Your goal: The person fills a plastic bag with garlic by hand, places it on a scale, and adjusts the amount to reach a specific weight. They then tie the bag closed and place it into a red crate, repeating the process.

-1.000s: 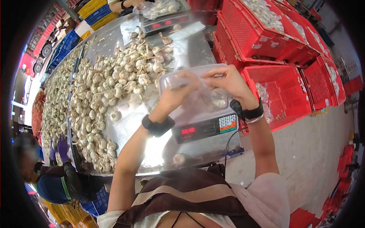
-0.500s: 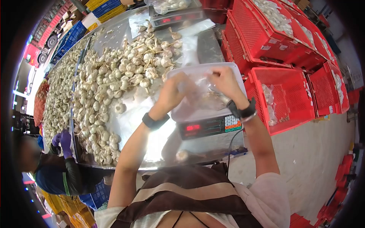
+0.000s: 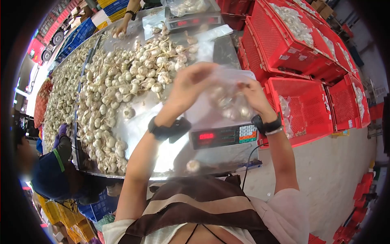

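Observation:
A clear plastic bag [image 3: 229, 101] with several garlic bulbs in it hangs over the white tray of a digital scale [image 3: 223, 136]. My left hand [image 3: 193, 83], partly smeared by motion, is at the bag's upper left. At its upper right, the fingers of my right hand [image 3: 255, 95] are closed on the plastic. The scale's red display is lit. Left of the scale lies a big heap of loose garlic [image 3: 109, 89], and a single bulb [image 3: 193, 165] rests in front of it.
Red crates [image 3: 302, 110] stand on the right, some holding bagged garlic. A second scale [image 3: 193, 21] is at the table's far side. A co-worker in dark clothes [image 3: 53, 173] is at the left; another person's hand [image 3: 120, 30] reaches in at the top. A black cable [image 3: 247, 162] runs off the scale.
The bag now hangs raised and upright, its bulbs gathered at the bottom. My left hand has moved up and right. Another person's hand has come in at the top.

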`<state>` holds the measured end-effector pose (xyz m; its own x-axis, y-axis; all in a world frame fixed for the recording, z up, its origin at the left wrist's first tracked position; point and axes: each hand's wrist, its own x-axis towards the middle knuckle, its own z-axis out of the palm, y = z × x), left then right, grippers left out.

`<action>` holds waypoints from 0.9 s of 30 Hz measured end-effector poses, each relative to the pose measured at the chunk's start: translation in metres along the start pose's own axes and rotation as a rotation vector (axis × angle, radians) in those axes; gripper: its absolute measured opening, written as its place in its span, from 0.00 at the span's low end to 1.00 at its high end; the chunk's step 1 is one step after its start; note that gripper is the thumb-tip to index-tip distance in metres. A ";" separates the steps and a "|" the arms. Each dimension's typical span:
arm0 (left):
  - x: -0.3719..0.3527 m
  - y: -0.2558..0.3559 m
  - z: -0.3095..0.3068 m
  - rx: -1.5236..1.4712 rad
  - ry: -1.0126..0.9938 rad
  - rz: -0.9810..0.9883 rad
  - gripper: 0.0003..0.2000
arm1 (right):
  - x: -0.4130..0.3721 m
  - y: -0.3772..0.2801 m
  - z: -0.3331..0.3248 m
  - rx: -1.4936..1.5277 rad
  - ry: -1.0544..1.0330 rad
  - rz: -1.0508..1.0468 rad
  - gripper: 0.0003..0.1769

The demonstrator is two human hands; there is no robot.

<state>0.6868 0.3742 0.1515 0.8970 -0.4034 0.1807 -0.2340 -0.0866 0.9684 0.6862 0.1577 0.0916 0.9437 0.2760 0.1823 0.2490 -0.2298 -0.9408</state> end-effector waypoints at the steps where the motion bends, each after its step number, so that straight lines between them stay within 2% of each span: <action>1: -0.002 -0.003 -0.003 -0.097 0.036 0.050 0.12 | -0.010 -0.005 -0.011 0.426 0.009 0.318 0.20; 2: -0.005 -0.008 -0.006 -0.196 0.067 0.100 0.16 | -0.017 -0.007 -0.011 0.420 0.022 0.315 0.20; 4: -0.014 -0.026 -0.002 0.063 -0.023 -0.028 0.30 | -0.031 -0.013 -0.005 1.333 0.178 0.306 0.19; 6: -0.023 -0.034 0.026 -0.151 -0.251 -0.167 0.38 | -0.049 -0.014 0.005 1.405 0.262 0.320 0.21; 7: -0.026 -0.031 0.039 -0.154 -0.260 -0.166 0.38 | -0.058 -0.007 0.009 1.331 0.281 0.227 0.20; 8: -0.028 -0.028 0.052 -0.295 -0.259 -0.216 0.41 | -0.066 -0.003 0.009 1.256 0.298 0.134 0.20; 9: -0.028 -0.026 0.061 -0.436 -0.257 -0.269 0.44 | -0.073 -0.003 0.005 1.306 0.225 0.168 0.19; 10: -0.027 -0.029 0.067 -0.437 -0.265 -0.271 0.44 | -0.078 -0.001 0.002 1.306 0.235 0.167 0.19; 12: -0.024 -0.033 0.081 -0.234 -0.228 -0.096 0.46 | -0.083 -0.013 -0.001 1.571 0.060 0.155 0.20; 13: -0.024 -0.027 0.087 -0.203 -0.221 -0.099 0.45 | -0.101 -0.037 0.004 0.615 0.279 -0.056 0.22; 14: -0.024 -0.019 0.092 -0.203 -0.228 -0.104 0.45 | -0.110 -0.030 0.002 0.618 0.286 -0.052 0.22; 16: -0.024 -0.009 0.104 -0.177 -0.198 -0.165 0.44 | -0.126 -0.003 -0.005 0.073 0.301 -0.041 0.24; 18: -0.022 -0.008 0.116 -0.161 -0.197 -0.149 0.43 | -0.135 0.014 -0.013 -0.030 0.274 -0.005 0.23; 20: -0.020 -0.009 0.128 -0.147 -0.196 -0.134 0.43 | -0.142 0.023 -0.022 -0.261 0.283 -0.110 0.23; 21: -0.018 -0.009 0.134 -0.128 -0.193 -0.123 0.44 | -0.145 0.025 -0.029 -0.257 0.288 -0.104 0.23; 23: -0.013 -0.009 0.146 -0.108 -0.199 -0.120 0.44 | -0.149 0.028 -0.044 -0.449 0.152 -0.064 0.23; 24: -0.011 -0.006 0.152 -0.122 -0.212 -0.153 0.43 | -0.152 0.027 -0.045 -0.441 0.156 -0.051 0.23; 26: -0.006 -0.008 0.164 -0.139 -0.231 -0.198 0.43 | -0.155 0.023 -0.047 0.711 0.172 -0.051 0.23; 27: -0.003 -0.011 0.168 -0.106 -0.247 -0.170 0.41 | -0.157 0.022 -0.053 0.714 0.183 -0.043 0.23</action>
<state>0.6242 0.2237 0.1111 0.7985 -0.6017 -0.0202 -0.0365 -0.0818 0.9960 0.5549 0.0598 0.0573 0.9730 0.0969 0.2096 0.1433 0.4584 -0.8771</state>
